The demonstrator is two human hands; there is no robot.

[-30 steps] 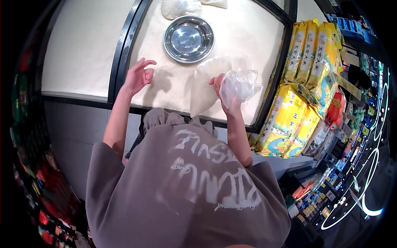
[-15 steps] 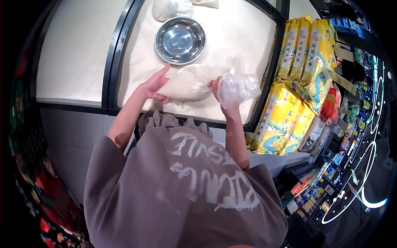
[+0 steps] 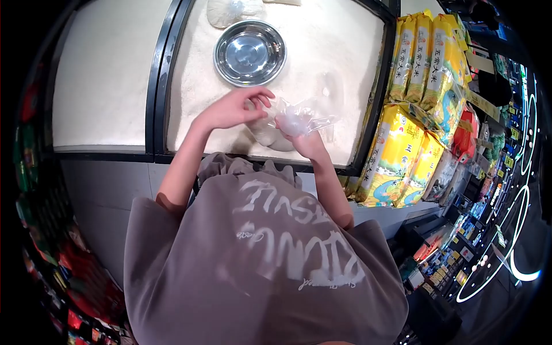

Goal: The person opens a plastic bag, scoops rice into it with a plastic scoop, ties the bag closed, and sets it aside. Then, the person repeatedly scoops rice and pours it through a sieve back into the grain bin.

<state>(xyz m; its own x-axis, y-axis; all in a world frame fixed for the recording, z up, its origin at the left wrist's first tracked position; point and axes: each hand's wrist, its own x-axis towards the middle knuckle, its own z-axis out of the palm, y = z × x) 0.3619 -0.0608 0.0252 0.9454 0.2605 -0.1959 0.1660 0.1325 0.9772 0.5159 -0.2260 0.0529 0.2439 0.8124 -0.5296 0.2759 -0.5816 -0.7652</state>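
My right hand (image 3: 300, 142) is closed round the gathered neck of a clear plastic bag (image 3: 270, 134), whose loose top spreads out above the fist. The bag's filled lower part rests on the white rice (image 3: 195, 75), partly hidden behind my hands. Just left of the bag's neck is my left hand (image 3: 240, 107), its fingers curved and apart, with nothing visible in them. A round steel bowl (image 3: 249, 53) lies on the rice beyond my left hand.
Another filled clear bag (image 3: 233, 11) is behind the bowl, with part of one more beside it. A black frame (image 3: 157, 80) divides the rice bin. Yellow printed rice bags (image 3: 397, 155) are stacked on the right, near shelves of goods.
My left hand has left the bag's lower end and risen rightward beside its neck. The right hand and bag neck have moved left, and the filled part has swung closer to my body.
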